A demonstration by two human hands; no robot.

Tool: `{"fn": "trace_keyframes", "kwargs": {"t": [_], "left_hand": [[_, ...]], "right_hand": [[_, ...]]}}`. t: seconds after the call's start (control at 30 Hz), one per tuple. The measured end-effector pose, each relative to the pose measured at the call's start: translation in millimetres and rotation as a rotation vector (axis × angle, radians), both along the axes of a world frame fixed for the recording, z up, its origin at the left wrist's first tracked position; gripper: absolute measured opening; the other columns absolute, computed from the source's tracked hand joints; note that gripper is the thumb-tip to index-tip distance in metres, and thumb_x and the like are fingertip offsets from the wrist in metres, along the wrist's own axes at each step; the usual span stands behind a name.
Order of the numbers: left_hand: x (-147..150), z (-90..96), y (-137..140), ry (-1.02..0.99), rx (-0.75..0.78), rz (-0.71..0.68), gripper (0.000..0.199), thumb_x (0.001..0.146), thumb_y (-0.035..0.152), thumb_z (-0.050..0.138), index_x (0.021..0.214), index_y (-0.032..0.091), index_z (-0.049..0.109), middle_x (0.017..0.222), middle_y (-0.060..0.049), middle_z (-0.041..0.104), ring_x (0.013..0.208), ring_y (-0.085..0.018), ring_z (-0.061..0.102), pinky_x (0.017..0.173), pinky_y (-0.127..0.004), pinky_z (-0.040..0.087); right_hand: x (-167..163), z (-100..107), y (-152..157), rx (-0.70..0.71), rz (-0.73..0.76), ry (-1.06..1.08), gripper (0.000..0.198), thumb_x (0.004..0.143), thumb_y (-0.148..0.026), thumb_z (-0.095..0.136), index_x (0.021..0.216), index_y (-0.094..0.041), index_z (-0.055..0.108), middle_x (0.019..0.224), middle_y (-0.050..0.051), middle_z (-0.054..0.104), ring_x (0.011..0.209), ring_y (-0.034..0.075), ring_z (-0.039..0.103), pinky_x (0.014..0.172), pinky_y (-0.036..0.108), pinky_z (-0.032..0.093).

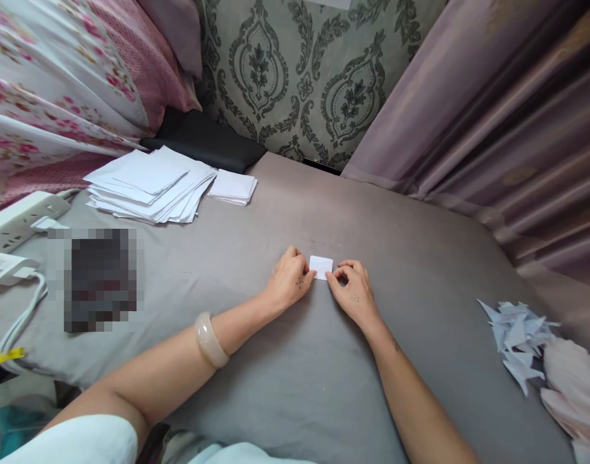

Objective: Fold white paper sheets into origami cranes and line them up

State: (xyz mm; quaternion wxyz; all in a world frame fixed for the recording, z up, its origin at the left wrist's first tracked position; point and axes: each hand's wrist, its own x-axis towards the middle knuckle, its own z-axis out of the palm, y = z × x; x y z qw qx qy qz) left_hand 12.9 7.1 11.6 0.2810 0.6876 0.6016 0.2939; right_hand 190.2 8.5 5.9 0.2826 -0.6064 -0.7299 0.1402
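A small white piece of paper (321,265) lies between my hands at the middle of the grey cloth surface. My left hand (291,277) pinches its lower left corner between thumb and curled fingers. At its lower right corner, the thumb of my right hand (353,289) presses on the paper while the index finger curves round beside it. A pale bangle (211,339) circles my left wrist. Whether the paper is folded in layers cannot be made out from here.
A stack of large white sheets (152,187) and a smaller paper stack (233,187) lie at the back left. Folded paper pieces (520,335) are heaped at the right beside a pink cloth (572,380). A power strip (26,219) with cables and a blurred dark object (101,280) are on the left.
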Motion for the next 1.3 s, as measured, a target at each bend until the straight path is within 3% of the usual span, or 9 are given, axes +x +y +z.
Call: {"fn": "trace_keyframes", "kwargs": {"t": [0.2, 0.3, 0.5, 0.83, 1.03, 1.3], "left_hand": [[-4, 1.7, -5, 0.121, 0.074, -0.077, 0.011, 0.089, 0.025, 0.053, 0.095, 0.015, 0.054, 0.101, -0.008, 0.051, 0.086, -0.019, 0.052, 0.077, -0.033, 0.047], [-4, 8.4, -6, 0.279, 0.186, -0.198, 0.014, 0.093, 0.019, 0.043, 0.099, 0.016, 0.054, 0.105, -0.009, 0.053, 0.094, -0.021, 0.048, 0.079, -0.033, 0.045], [-3, 13.4, 0, 0.507, 0.314, -0.450, 0.023, 0.093, 0.013, 0.040, 0.090, 0.012, 0.062, 0.093, -0.010, 0.062, 0.089, -0.023, 0.048, 0.084, -0.034, 0.041], [-3, 4.1, -3, 0.588, 0.334, -0.384, 0.020, 0.091, 0.014, 0.044, 0.096, 0.014, 0.064, 0.102, -0.009, 0.067, 0.100, -0.023, 0.053, 0.086, -0.033, 0.045], [0, 9.3, -7, 0.621, 0.275, -0.363, 0.020, 0.090, 0.011, 0.045, 0.097, 0.013, 0.064, 0.106, -0.011, 0.066, 0.106, -0.024, 0.054, 0.083, -0.034, 0.047], [-1, 13.7, -9, 0.642, 0.288, -0.355, 0.021, 0.088, 0.014, 0.045, 0.090, 0.013, 0.066, 0.099, -0.011, 0.068, 0.096, -0.024, 0.059, 0.076, -0.035, 0.048]], "right_hand": [[0, 0, -1, 0.048, 0.030, 0.014, 0.013, 0.082, -0.032, 0.061, 0.078, -0.021, 0.058, 0.095, 0.008, 0.057, 0.091, 0.023, 0.054, 0.085, 0.040, 0.046], [-4, 2, -4, 0.122, 0.136, -0.024, 0.009, 0.087, -0.026, 0.053, 0.091, -0.021, 0.059, 0.097, 0.008, 0.060, 0.093, 0.023, 0.053, 0.085, 0.039, 0.045], [-10, 2, -6, 0.169, 0.377, -0.091, 0.028, 0.093, -0.015, 0.036, 0.098, -0.022, 0.062, 0.102, 0.008, 0.066, 0.098, 0.023, 0.057, 0.086, 0.039, 0.046], [-8, -7, 0, 0.215, 0.301, -0.002, 0.029, 0.092, -0.021, 0.040, 0.104, -0.022, 0.067, 0.107, 0.008, 0.068, 0.099, 0.023, 0.062, 0.090, 0.043, 0.049], [-9, -8, 5, 0.191, 0.292, 0.027, 0.027, 0.091, -0.027, 0.044, 0.096, -0.021, 0.069, 0.100, 0.009, 0.069, 0.092, 0.023, 0.063, 0.087, 0.041, 0.050], [-9, -12, 10, 0.215, 0.301, 0.020, 0.026, 0.089, -0.029, 0.046, 0.091, -0.022, 0.071, 0.095, 0.009, 0.068, 0.089, 0.024, 0.063, 0.084, 0.041, 0.050]]}}
